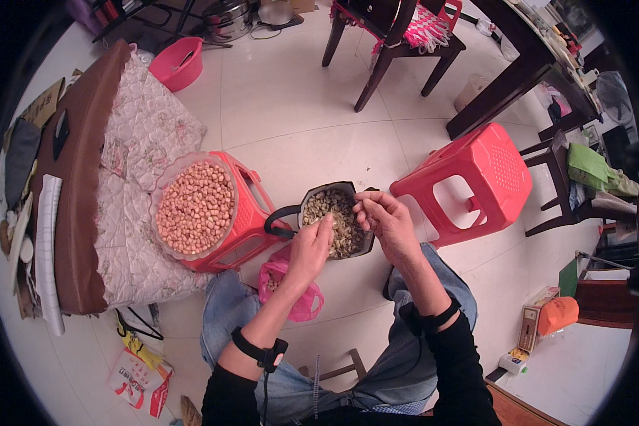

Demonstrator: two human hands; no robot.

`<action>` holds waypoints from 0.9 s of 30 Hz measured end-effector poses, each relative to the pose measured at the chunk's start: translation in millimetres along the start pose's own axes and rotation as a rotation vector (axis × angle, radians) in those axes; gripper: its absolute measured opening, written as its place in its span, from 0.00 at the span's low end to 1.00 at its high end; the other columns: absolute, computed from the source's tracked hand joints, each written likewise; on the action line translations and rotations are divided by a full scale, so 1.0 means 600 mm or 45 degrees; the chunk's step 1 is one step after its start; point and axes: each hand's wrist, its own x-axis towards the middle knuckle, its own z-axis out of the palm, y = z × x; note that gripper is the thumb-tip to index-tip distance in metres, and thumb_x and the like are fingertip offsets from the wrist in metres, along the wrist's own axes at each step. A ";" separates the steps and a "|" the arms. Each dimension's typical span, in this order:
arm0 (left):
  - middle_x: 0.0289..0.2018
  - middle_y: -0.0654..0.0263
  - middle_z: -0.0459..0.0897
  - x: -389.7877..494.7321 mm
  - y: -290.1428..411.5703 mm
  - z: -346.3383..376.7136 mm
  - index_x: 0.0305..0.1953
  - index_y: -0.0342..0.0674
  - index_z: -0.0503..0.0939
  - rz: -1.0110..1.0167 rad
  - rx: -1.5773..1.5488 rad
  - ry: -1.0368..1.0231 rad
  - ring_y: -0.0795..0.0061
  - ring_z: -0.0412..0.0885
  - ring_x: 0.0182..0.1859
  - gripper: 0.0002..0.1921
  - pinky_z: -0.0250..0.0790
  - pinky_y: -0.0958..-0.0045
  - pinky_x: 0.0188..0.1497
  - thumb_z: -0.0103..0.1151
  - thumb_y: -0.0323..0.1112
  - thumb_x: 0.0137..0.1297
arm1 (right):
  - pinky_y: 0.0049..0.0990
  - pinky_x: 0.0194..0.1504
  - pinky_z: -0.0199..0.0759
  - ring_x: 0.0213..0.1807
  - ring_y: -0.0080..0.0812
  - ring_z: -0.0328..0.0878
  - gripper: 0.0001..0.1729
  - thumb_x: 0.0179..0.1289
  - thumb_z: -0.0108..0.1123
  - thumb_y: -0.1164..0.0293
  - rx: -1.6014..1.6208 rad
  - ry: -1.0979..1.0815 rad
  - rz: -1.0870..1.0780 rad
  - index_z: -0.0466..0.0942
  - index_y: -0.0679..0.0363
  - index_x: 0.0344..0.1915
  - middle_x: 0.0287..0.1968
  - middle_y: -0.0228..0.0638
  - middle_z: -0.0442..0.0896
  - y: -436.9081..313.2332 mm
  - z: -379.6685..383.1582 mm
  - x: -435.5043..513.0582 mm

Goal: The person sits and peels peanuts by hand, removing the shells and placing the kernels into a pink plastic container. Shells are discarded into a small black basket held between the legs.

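Both my hands hang over a dark bin (366, 246) with a black handle, which holds many broken peanut shells (346, 239). My left hand (314, 242) is at the bin's near left, thumb and fingertips pinched together on something small and pale that I cannot make out. My right hand (383, 215) is over the right rim, fingers curled; whether it holds anything is not plain. Left of the bin, a clear scalloped bowl (157, 234) full of shelled pinkish peanuts (196, 207) sits on a red plastic stool (245, 213). A pink plastic bag (306, 303) with some peanuts inside lies partly behind my left forearm.
Another red plastic stool (503, 170) stands to the right, near a dark wooden table (495, 88). A sofa with a quilted floral cover (144, 106) flanks the left side. A pink basin (178, 64) and a dark wooden chair (399, 53) are farther off.
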 end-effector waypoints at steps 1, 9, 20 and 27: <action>0.16 0.81 0.59 -0.003 0.001 0.002 0.25 0.46 0.68 -0.060 -0.059 -0.025 0.90 0.55 0.16 0.21 0.47 0.80 0.17 0.49 0.48 0.78 | 0.17 0.37 0.74 0.35 0.19 0.79 0.12 0.76 0.52 0.72 0.080 -0.019 -0.005 0.76 0.68 0.51 0.39 0.34 0.83 0.000 -0.003 0.001; 0.16 0.80 0.57 -0.008 0.008 0.004 0.28 0.46 0.69 -0.309 -0.505 -0.166 0.88 0.56 0.15 0.21 0.47 0.81 0.16 0.49 0.52 0.77 | 0.22 0.53 0.75 0.48 0.27 0.81 0.12 0.74 0.51 0.76 0.242 0.114 0.052 0.75 0.71 0.51 0.48 0.39 0.81 0.016 -0.009 0.005; 0.22 0.76 0.67 -0.020 -0.029 0.003 0.33 0.46 0.71 -0.574 -1.052 -0.077 0.84 0.63 0.20 0.15 0.52 0.81 0.20 0.52 0.48 0.74 | 0.27 0.60 0.77 0.55 0.38 0.81 0.16 0.75 0.46 0.78 0.318 0.100 0.135 0.69 0.77 0.57 0.51 0.48 0.80 0.027 0.028 0.019; 0.22 0.76 0.69 -0.024 -0.035 0.008 0.34 0.47 0.72 -0.566 -1.081 0.093 0.84 0.67 0.22 0.14 0.58 0.81 0.23 0.53 0.48 0.73 | 0.29 0.67 0.70 0.63 0.42 0.75 0.19 0.72 0.44 0.81 0.416 0.014 0.253 0.67 0.82 0.59 0.58 0.54 0.75 0.022 0.111 0.026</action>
